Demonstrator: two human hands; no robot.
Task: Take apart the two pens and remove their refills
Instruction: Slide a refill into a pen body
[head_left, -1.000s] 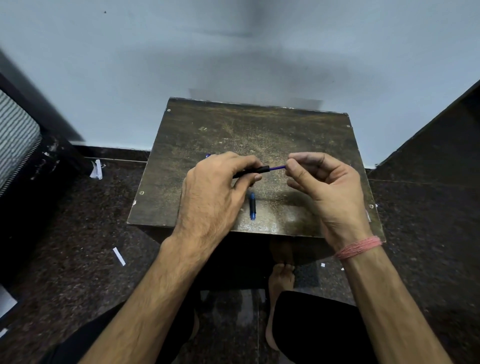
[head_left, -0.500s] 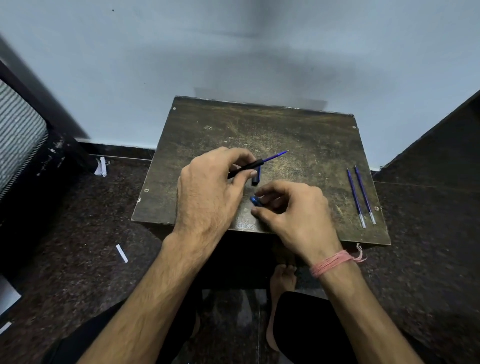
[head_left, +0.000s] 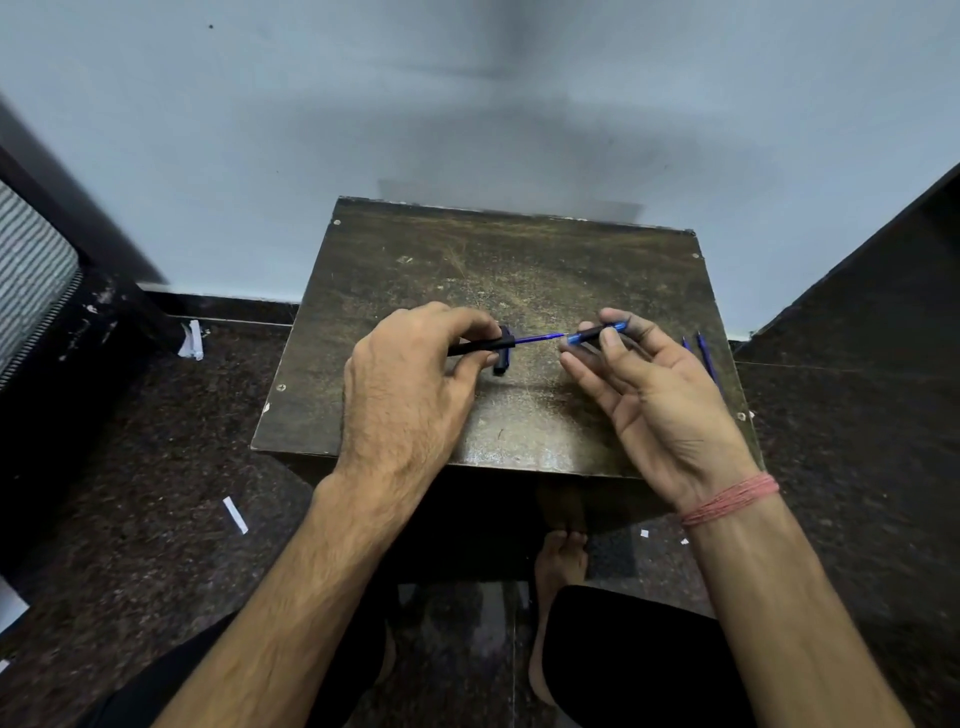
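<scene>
Gripping a black pen barrel (head_left: 475, 347) between thumb and curled fingers, the left hand (head_left: 410, 395) holds it level above the middle of the worn wooden table (head_left: 519, 270), with a blue refill (head_left: 537, 339) sticking out of the barrel's end toward the right. The right hand (head_left: 660, 405) pinches a short blue pen piece (head_left: 595, 333) between thumb and forefinger, its other fingers loosely spread, its end just at the refill's tip. A dark pen part (head_left: 503, 358) lies on the table under the barrel. Two loose refills (head_left: 704, 353) lie near the table's right edge, partly hidden by the right hand.
</scene>
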